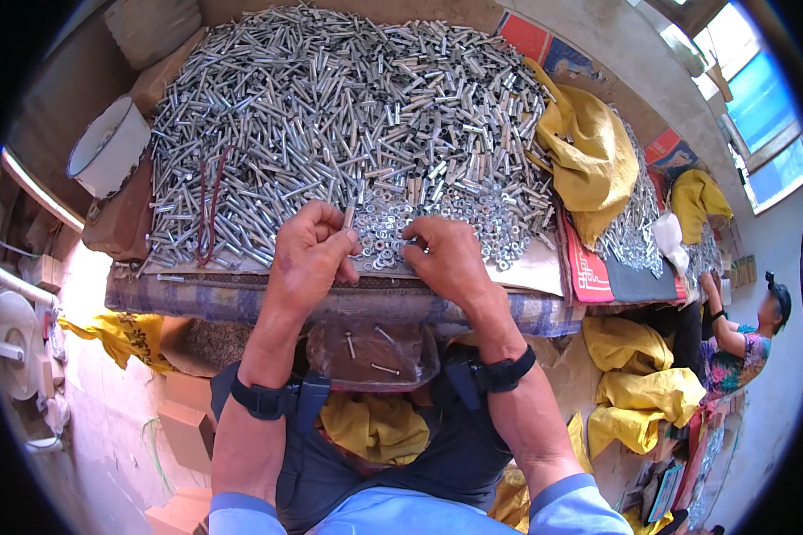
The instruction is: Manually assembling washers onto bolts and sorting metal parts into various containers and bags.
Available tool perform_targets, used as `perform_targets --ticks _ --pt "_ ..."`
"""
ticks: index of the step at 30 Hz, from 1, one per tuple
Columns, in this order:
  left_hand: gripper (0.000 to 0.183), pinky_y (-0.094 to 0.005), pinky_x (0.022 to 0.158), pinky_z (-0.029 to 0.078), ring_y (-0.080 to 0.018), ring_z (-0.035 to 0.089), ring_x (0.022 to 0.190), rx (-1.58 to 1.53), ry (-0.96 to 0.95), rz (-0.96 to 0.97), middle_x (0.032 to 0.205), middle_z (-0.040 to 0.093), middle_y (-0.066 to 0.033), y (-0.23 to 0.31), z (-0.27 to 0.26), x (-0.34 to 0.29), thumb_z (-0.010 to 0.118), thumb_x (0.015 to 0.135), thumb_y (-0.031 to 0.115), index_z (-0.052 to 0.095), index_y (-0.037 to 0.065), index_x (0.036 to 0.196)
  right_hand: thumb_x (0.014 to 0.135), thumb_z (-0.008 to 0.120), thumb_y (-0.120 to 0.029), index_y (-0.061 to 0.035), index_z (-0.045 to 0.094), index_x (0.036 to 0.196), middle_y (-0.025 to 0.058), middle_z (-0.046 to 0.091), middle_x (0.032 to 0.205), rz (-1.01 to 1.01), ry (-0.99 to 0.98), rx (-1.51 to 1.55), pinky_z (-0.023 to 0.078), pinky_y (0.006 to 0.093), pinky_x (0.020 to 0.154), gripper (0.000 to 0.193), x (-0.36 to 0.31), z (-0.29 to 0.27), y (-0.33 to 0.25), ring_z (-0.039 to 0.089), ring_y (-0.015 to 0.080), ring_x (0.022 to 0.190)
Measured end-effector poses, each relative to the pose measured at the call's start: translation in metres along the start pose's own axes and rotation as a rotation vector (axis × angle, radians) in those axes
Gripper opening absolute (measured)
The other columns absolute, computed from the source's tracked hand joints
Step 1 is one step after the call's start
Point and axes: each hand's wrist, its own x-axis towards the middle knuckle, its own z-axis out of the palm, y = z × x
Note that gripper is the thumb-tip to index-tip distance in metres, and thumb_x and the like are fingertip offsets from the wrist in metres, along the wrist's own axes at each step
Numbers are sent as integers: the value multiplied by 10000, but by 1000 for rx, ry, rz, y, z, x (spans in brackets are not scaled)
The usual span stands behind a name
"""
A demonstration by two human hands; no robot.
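My left hand (pixel 310 250) is closed in a pinch at the front edge of a heaped table. From between its thumb and forefinger a short silver metal sleeve (pixel 348 217) sticks up. To its right my right hand (pixel 449 257) has thumb and forefinger curled together over the small washers; whatever they pinch is too small to make out. Loose washers and nuts (pixel 384 223) lie between and beyond both hands. Behind them spreads a big heap of long silver bolts (pixel 268 116), with short metal sleeves (pixel 459 116) on its right side.
A plastic-lined tray (pixel 375 361) with a few bolts sits below the table edge, above my lap. A white bucket (pixel 109 147) stands at the left. Yellow sacks (pixel 589 152) lie at the right, and farther off a person (pixel 740 339) works at another heap. A red cord loop (pixel 212 205) rests on the bolts.
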Motion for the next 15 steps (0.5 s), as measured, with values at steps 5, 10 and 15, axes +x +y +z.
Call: perform_targets --ticks 5,10,15 --pt "102 -234 456 475 -102 598 515 -28 14 20 741 664 -91 -4 -2 1 616 888 18 560 -45 947 800 681 -158 -77 702 947 190 639 864 -44 -6 -183 511 501 738 169 -1 7 -9 648 406 824" --pt "98 -239 456 473 -102 593 514 -4 12 4 730 656 -87 -3 -1 2 615 882 11 560 -44 942 818 672 -157 -67 714 925 179 652 860 -45 14 -201 509 476 732 146 1 9 -8 651 391 808" --pt "91 -242 459 475 -103 590 512 -3 16 9 716 645 -81 -3 1 2 613 880 7 559 -40 937 854 603 -113 -21 636 853 211 622 844 -82 75 -191 503 530 705 97 3 17 -4 640 430 789"
